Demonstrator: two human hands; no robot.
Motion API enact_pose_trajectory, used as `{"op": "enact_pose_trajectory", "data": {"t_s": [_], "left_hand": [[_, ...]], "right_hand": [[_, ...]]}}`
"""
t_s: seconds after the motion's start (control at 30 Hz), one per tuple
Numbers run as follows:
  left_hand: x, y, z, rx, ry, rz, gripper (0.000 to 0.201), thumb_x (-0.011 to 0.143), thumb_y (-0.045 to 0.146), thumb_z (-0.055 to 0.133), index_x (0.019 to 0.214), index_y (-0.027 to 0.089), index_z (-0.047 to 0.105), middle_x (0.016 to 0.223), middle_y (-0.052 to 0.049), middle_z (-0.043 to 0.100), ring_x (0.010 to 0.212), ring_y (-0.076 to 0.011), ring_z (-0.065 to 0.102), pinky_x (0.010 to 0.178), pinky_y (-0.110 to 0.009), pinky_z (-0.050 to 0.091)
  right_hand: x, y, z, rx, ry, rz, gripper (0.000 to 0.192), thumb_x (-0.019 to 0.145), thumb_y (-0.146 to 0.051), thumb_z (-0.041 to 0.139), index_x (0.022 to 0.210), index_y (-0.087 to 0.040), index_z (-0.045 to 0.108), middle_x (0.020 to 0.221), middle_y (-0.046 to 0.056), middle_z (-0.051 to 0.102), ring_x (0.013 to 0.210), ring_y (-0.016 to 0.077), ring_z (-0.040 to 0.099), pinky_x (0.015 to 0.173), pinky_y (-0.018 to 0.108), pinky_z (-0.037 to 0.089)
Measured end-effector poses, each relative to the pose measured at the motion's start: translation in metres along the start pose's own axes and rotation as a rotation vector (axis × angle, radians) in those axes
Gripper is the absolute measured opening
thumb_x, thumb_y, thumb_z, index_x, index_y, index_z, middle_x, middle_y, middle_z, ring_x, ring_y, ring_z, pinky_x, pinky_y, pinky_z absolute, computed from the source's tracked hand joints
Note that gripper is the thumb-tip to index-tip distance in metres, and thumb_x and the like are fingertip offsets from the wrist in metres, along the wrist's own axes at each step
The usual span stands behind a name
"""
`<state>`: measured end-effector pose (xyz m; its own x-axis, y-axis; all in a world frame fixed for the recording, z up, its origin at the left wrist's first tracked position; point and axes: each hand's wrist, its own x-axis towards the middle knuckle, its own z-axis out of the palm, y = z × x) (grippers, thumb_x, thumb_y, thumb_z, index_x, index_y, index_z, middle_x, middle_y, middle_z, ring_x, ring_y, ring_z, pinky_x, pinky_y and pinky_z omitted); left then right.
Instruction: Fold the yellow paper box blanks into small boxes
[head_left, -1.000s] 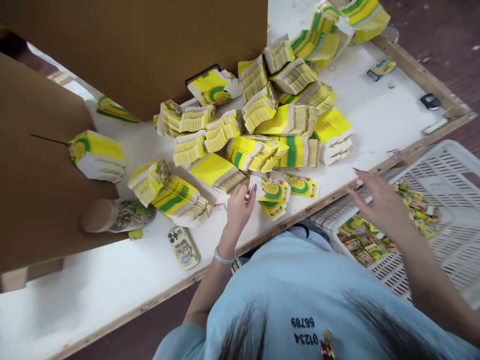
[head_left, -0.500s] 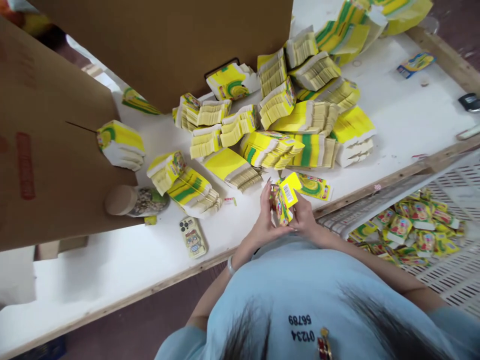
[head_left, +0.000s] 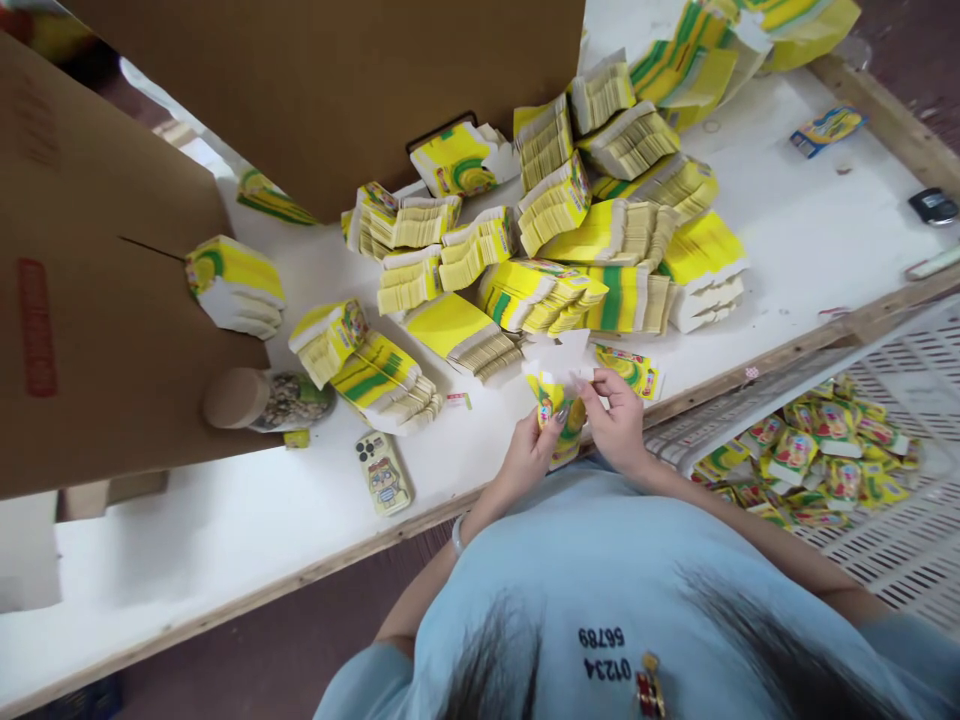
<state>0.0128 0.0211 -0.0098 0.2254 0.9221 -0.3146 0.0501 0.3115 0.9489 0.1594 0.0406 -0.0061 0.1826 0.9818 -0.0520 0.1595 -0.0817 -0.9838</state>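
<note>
A small yellow-and-green carton (head_left: 550,398) is held at the table's front edge, with its white inner flaps facing up. My left hand (head_left: 529,450) is closed round its lower left side, thumb on the front. At its right side my right hand (head_left: 619,425) pinches the flap edge between thumb and fingers. Just behind the right hand lies a flat yellow carton (head_left: 628,370). Stacks of flattened yellow cartons (head_left: 544,297) spread across the white table beyond the hands. The carton's far side is hidden.
Folded cartons fill a white plastic basket (head_left: 921,440) at the right. A phone (head_left: 384,472) and a lidded jar (head_left: 266,400) sit to the left, before large cardboard boxes (head_left: 112,270). A blue packet (head_left: 828,131) lies far right. A wooden strip (head_left: 694,398) edges the table.
The carton has been turned in my hands: its yellow barcode flap no longer shows and white flaps now stick up. My right hand has moved up to the carton's upper edge.
</note>
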Motion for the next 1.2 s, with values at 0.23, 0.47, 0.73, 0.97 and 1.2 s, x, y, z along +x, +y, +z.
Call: {"op": "enact_pose_trajectory", "data": {"t_s": [0.23, 0.47, 0.73, 0.97, 1.2], "left_hand": [[-0.018, -0.014, 0.004, -0.13, 0.128, 0.003, 0.085, 0.089, 0.061, 0.068, 0.155, 0.03, 0.025, 0.081, 0.001, 0.068, 0.055, -0.012, 0.059, 0.056, -0.026, 0.052], [-0.028, -0.006, -0.011, -0.143, -0.152, -0.062, 0.056, 0.087, 0.054, 0.073, 0.127, 0.023, 0.049, 0.089, -0.002, 0.071, 0.076, -0.0161, 0.07, 0.07, -0.027, 0.057], [-0.026, -0.006, -0.004, -0.075, -0.001, 0.135, 0.066, 0.099, 0.065, 0.043, 0.151, 0.025, 0.039, 0.11, -0.01, 0.074, 0.086, -0.0206, 0.071, 0.071, -0.031, 0.057], [-0.023, 0.016, -0.014, 0.215, 0.001, 0.099, 0.056, 0.1, 0.048, 0.055, 0.148, 0.021, 0.054, 0.08, -0.002, 0.07, 0.07, -0.015, 0.063, 0.064, -0.024, 0.051], [-0.02, 0.015, -0.012, 0.233, -0.024, 0.059, 0.056, 0.098, 0.049, 0.055, 0.142, 0.015, 0.061, 0.075, -0.002, 0.067, 0.062, -0.0123, 0.051, 0.058, -0.022, 0.045]], "right_hand": [[-0.014, 0.005, -0.012, -0.015, 0.03, -0.098, 0.035, 0.085, -0.05, 0.074, 0.107, -0.026, 0.061, 0.083, 0.002, 0.068, 0.073, 0.0195, 0.065, 0.078, 0.037, 0.056], [-0.015, 0.012, -0.022, 0.093, -0.332, 0.027, 0.037, 0.092, -0.056, 0.064, 0.082, -0.021, 0.071, 0.077, 0.003, 0.069, 0.072, 0.0173, 0.065, 0.07, 0.031, 0.055], [-0.011, 0.007, -0.043, 0.008, -0.457, -0.147, 0.043, 0.083, -0.06, 0.075, 0.111, -0.028, 0.077, 0.104, 0.01, 0.08, 0.106, 0.0282, 0.074, 0.1, 0.044, 0.059], [-0.012, -0.004, -0.047, 0.082, -0.671, 0.157, 0.053, 0.086, -0.043, 0.073, 0.135, -0.026, 0.064, 0.104, 0.006, 0.077, 0.085, 0.0195, 0.074, 0.076, 0.034, 0.063], [-0.009, -0.017, -0.043, 0.144, -0.698, 0.29, 0.045, 0.081, -0.028, 0.07, 0.125, -0.022, 0.062, 0.078, -0.003, 0.066, 0.064, 0.0121, 0.062, 0.06, 0.024, 0.053]]}}
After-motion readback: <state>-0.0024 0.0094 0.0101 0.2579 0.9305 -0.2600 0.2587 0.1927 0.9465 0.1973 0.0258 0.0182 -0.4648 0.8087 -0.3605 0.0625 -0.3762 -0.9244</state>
